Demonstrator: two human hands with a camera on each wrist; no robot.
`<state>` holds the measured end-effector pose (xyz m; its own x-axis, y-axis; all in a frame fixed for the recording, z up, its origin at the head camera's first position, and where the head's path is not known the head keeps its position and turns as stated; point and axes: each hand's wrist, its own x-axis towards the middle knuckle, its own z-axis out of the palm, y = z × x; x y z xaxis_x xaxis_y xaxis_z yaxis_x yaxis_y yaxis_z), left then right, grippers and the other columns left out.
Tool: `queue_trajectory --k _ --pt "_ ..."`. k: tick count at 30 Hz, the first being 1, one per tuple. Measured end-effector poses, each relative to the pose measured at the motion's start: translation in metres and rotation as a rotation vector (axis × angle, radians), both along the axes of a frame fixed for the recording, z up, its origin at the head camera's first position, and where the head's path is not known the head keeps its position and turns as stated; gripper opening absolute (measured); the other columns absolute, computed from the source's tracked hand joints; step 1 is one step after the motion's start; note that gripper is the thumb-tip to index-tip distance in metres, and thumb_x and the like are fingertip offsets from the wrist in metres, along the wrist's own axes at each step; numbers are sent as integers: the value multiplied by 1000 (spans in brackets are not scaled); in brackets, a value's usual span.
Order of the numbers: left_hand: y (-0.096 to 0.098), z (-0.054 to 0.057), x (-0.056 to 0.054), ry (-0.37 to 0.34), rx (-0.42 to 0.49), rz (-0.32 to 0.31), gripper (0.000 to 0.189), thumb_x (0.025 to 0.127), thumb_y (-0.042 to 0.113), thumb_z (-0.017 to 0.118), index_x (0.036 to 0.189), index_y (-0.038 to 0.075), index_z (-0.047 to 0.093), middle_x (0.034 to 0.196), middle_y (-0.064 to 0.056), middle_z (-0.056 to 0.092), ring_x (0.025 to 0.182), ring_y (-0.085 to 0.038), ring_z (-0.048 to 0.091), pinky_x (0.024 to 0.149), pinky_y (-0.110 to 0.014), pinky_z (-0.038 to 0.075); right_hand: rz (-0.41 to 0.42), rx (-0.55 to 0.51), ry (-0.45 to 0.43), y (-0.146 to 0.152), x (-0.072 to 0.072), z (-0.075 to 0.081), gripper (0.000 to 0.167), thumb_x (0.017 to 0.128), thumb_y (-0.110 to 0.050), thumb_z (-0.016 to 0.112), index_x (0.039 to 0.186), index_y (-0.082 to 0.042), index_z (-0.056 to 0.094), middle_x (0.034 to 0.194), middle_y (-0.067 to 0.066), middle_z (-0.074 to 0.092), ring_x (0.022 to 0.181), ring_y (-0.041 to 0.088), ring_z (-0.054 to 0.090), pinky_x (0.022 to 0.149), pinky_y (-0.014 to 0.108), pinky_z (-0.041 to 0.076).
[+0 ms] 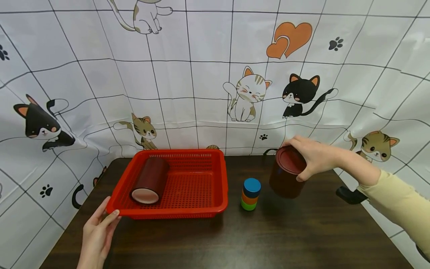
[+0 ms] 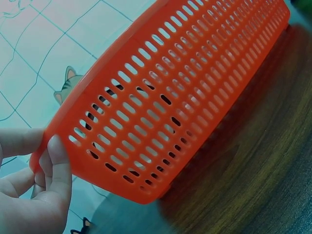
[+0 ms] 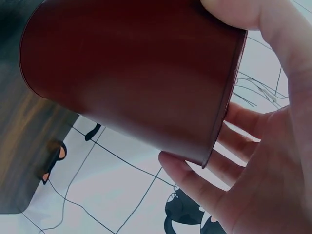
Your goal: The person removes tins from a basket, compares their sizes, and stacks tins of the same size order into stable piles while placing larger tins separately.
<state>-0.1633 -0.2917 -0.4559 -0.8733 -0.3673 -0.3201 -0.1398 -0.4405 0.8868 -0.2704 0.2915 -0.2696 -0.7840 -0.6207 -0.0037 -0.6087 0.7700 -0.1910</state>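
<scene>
The dark red cup (image 1: 285, 183) looks stiff and not too heavy. Its smooth side might be slippery, so the top end seems a good place to hold. It is round, plain and a bit shiny, and it tilts. It is near the back edge of the table (image 1: 268, 239), toward the back right corner; I cannot tell if it touches down. The right hand (image 1: 314, 155) grips its top end with thumb and fingers. The left hand (image 1: 97, 231) pinches the front left corner of the red basket (image 1: 174, 213).
</scene>
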Motion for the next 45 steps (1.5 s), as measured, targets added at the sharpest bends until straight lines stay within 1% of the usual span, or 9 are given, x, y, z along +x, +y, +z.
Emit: queue_trajectory --k 3,6,10,15,23,28,32,40,45 --pt "-1 -1 1 10 0 1 74 93 3 64 154 30 32 128 14 41 101 6 58 79 -11 56 27 0 1 0 1 -4 93 63 -36 88 142 -14 43 117 2 53 106 21 50 75 32 50" --pt "-2 -2 3 15 0 -2 74 94 3 64 154 30 32 129 14 41 102 7 58 80 -11 56 45 -5 -13 1 2 -6 94 64 -36 87 145 -21 42 119 1 53 109 21 47 74 32 49" --pt "-3 -3 5 36 9 -8 73 94 2 63 154 30 32 129 13 41 101 7 58 80 -12 56 50 -6 -19 2 3 -7 87 64 -33 88 141 -25 46 120 2 52 110 23 45 74 32 49" --pt "-1 -3 4 81 23 -6 73 93 0 63 154 27 33 130 11 42 101 5 60 78 -12 56 39 2 -22 5 4 -8 88 61 -27 89 138 -24 46 124 5 50 114 27 40 74 34 49" --pt "0 -1 3 12 -5 6 73 94 3 64 153 31 33 129 12 42 101 6 59 79 -12 56 35 -7 6 9 3 -16 89 59 -27 90 137 -19 48 121 5 51 109 25 41 73 32 47" --pt "0 0 1 15 -4 3 73 93 3 64 153 30 33 129 12 42 101 6 59 79 -12 56 33 14 -18 9 2 -22 87 60 -25 89 137 -16 48 121 5 52 109 26 44 74 32 49" --pt "0 0 1 12 -1 9 73 93 2 64 153 30 33 129 13 42 100 6 59 79 -12 56 31 31 -41 9 2 -28 87 61 -23 88 137 -17 47 123 5 52 112 27 44 74 32 50" --pt "-3 -2 2 11 3 11 73 94 2 64 153 31 33 127 11 43 98 6 60 78 -12 57 27 48 -82 7 0 -41 92 59 -20 89 140 -22 45 128 5 49 115 28 43 74 32 51" --pt "-1 -2 1 22 10 4 73 93 2 64 153 31 33 128 11 42 99 6 59 78 -12 56 10 55 -97 6 -1 -43 96 55 -15 89 140 -19 45 132 7 48 117 32 42 71 31 52"
